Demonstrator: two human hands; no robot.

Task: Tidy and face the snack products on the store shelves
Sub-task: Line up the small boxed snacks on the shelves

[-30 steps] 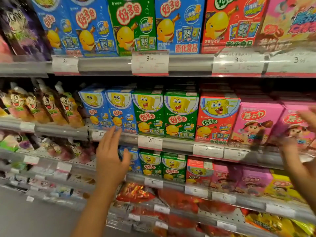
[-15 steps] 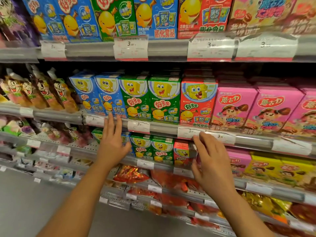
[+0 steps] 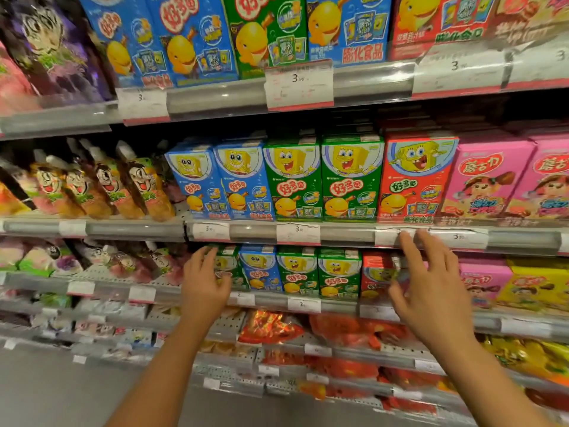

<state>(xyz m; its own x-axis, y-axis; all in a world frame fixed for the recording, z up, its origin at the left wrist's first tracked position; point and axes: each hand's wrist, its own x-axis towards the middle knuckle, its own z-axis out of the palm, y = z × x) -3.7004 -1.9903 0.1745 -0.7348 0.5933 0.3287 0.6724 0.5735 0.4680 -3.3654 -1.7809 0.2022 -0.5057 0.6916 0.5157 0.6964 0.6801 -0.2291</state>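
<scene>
We see grey metal store shelves [image 3: 348, 234] holding upright cardboard snack boxes [image 3: 351, 177] in blue, green, red and pink rows. Our left hand [image 3: 204, 285] seems to touch a small green box [image 3: 227, 266] below; our right hand [image 3: 431, 291] hovers, fingers spread, before a small red box [image 3: 377, 274].

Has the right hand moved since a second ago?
Yes. The right hand came leftward from the pink boxes and now hovers open before the lower shelf's red box.

Both hands, left [image 3: 205, 283] and right [image 3: 431, 291], reach open-fingered toward small snack boxes [image 3: 297, 272].
</scene>
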